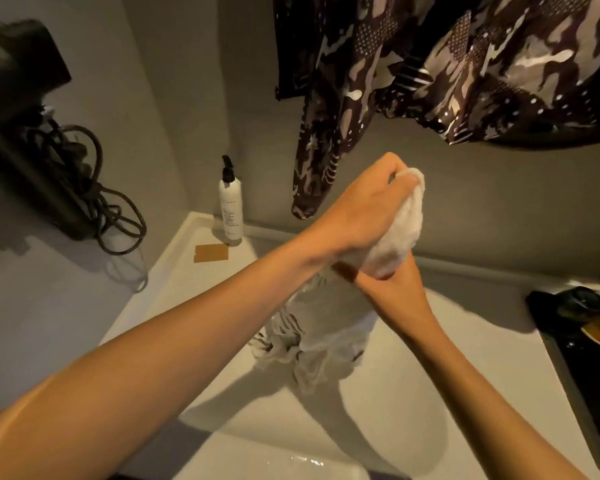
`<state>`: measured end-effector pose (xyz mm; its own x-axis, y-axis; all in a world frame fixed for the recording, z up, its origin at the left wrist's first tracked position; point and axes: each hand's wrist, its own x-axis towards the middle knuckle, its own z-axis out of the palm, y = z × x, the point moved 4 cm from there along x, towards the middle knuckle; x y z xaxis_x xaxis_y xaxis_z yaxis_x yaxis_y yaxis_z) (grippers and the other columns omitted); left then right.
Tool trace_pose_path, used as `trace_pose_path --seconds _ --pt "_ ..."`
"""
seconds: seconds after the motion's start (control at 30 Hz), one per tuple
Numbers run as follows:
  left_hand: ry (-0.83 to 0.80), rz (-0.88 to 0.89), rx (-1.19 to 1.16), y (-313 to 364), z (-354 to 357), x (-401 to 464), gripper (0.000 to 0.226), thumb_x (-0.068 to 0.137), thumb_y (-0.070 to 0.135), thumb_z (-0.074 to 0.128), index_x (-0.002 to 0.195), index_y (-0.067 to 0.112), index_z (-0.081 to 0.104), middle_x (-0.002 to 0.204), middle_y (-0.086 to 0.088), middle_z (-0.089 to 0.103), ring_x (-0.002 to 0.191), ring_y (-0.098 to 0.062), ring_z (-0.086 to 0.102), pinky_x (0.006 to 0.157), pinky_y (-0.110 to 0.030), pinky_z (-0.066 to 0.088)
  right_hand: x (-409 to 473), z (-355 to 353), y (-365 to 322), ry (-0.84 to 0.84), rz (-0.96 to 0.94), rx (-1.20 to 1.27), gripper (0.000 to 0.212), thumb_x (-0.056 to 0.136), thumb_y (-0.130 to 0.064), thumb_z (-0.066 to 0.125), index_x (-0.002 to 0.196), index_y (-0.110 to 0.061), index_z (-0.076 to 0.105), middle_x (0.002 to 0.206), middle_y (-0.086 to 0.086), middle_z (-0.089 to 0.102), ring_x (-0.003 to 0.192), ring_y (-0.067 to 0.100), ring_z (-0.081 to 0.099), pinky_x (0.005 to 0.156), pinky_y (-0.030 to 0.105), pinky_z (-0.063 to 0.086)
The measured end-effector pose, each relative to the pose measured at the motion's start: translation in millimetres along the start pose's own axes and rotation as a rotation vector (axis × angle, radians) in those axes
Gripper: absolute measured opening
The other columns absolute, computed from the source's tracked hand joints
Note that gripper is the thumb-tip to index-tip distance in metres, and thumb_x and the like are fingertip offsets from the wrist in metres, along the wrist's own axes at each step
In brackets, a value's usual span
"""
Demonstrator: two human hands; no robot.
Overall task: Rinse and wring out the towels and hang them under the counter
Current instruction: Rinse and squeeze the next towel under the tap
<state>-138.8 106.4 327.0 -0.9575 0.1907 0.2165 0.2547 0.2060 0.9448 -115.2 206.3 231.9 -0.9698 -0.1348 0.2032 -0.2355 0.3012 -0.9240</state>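
A white towel (400,233) is twisted into a thick roll above the white counter (174,292). My left hand (368,206) grips its upper end, fingers closed around the top. My right hand (392,289) clamps the roll just below. The towel's loose, fringed lower part (312,337) hangs down in folds under both hands, over the sink basin (284,462) at the bottom edge, where a wet glint shows.
A white pump bottle (231,206) and a tan card (211,253) stand at the counter's back left. A black hair dryer (25,109) with coiled cord hangs on the left wall. Patterned dark fabric (430,64) hangs above. A black tray (582,327) sits right.
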Motion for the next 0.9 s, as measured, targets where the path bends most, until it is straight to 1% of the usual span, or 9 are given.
trace_pose_path --seconds 0.07,0.17,0.27,0.4,0.5,0.6,0.7,0.8,0.9 --pt "-0.045 -0.013 -0.074 -8.3 -12.1 -6.3 0.017 0.103 0.019 0.050 0.092 0.007 0.054 0.075 0.001 0.061 0.067 -0.008 0.056 0.068 -0.028 0.046 8.3 8.2 0.1 0.205 0.008 0.080 0.028 0.077 -0.011 0.058 0.091 -0.036 0.063 0.080 -0.022 0.068 0.079 -0.006 0.066 0.066 0.017 0.050" --pt "0.141 -0.094 -0.121 -55.7 -57.1 -32.5 0.021 0.100 0.028 0.058 0.107 0.008 0.063 0.097 -0.001 0.074 0.086 -0.008 0.069 0.079 -0.023 0.054 20.7 10.3 3.9 0.318 0.076 0.221 0.048 0.073 0.002 0.042 0.101 -0.026 0.070 0.090 -0.016 0.071 0.083 -0.007 0.065 0.073 0.011 0.051" --pt "0.449 -0.673 -0.261 -153.2 -68.5 -100.6 0.037 0.099 0.049 0.050 0.119 0.019 0.059 0.122 -0.004 0.069 0.100 -0.016 0.064 0.085 -0.037 0.052 27.5 18.8 5.0 0.316 0.194 0.356 0.034 0.077 -0.003 0.048 0.093 -0.022 0.071 0.077 -0.009 0.071 0.074 0.008 0.068 0.069 0.027 0.056" --pt "0.308 -1.325 -0.944 -249.3 7.7 -176.1 0.081 0.089 0.070 0.047 0.147 0.013 0.044 0.146 -0.021 0.049 0.124 -0.044 0.053 0.096 -0.057 0.046 28.5 19.1 -20.1 0.277 0.234 0.546 0.019 0.074 -0.010 0.057 0.085 -0.017 0.071 0.067 -0.005 0.070 0.068 0.009 0.069 0.059 0.026 0.055" --pt "0.331 -1.222 -1.350 -266.7 41.1 -170.1 0.084 0.079 0.070 0.055 0.148 0.023 0.045 0.155 -0.019 0.040 0.141 -0.049 0.034 0.110 -0.072 0.024 25.8 8.7 -35.5 0.212 0.239 0.643 0.023 0.077 -0.009 0.062 0.074 -0.025 0.077 0.071 -0.003 0.073 0.071 0.011 0.073 0.065 0.033 0.059" --pt "0.558 -1.051 -1.400 -269.0 32.1 -146.4 0.064 0.093 0.061 0.044 0.140 0.019 0.056 0.142 -0.018 0.056 0.131 -0.045 0.049 0.107 -0.065 0.038 18.3 -3.9 -42.8 0.149 0.255 0.680 0.030 0.077 -0.009 0.065 0.066 -0.033 0.078 0.076 -0.002 0.075 0.076 0.015 0.075 0.074 0.043 0.062" --pt "0.620 -0.950 -1.324 -267.7 13.1 -130.1 0.059 0.095 0.056 0.047 0.134 0.012 0.056 0.130 -0.016 0.065 0.110 -0.037 0.066 0.081 -0.047 0.052 15.0 -14.9 -37.5 0.074 0.293 0.618 0.019 0.075 -0.012 0.068 0.077 -0.027 0.079 0.080 0.001 0.077 0.078 0.018 0.076 0.069 0.042 0.062" --pt "0.456 -0.895 -1.434 -251.4 2.1 -121.7 0.075 0.090 0.070 0.044 0.124 0.005 0.061 0.103 -0.021 0.075 0.090 -0.039 0.073 0.080 -0.048 0.049 15.7 -16.0 -10.2 0.010 0.338 0.255 0.015 0.079 -0.013 0.065 0.083 -0.022 0.076 0.076 -0.003 0.077 0.076 0.016 0.075 0.060 0.030 0.059" --pt "0.319 -0.924 -1.198 -237.0 -0.8 -113.4 0.090 0.081 0.080 0.048 0.132 0.007 0.060 0.119 -0.022 0.071 0.109 -0.041 0.068 0.099 -0.054 0.047 7.9 9.8 22.1 -0.064 0.263 -0.334 0.010 0.087 -0.017 0.061 0.092 -0.020 0.069 0.090 -0.003 0.073 0.087 0.022 0.067 0.068 0.028 0.052"
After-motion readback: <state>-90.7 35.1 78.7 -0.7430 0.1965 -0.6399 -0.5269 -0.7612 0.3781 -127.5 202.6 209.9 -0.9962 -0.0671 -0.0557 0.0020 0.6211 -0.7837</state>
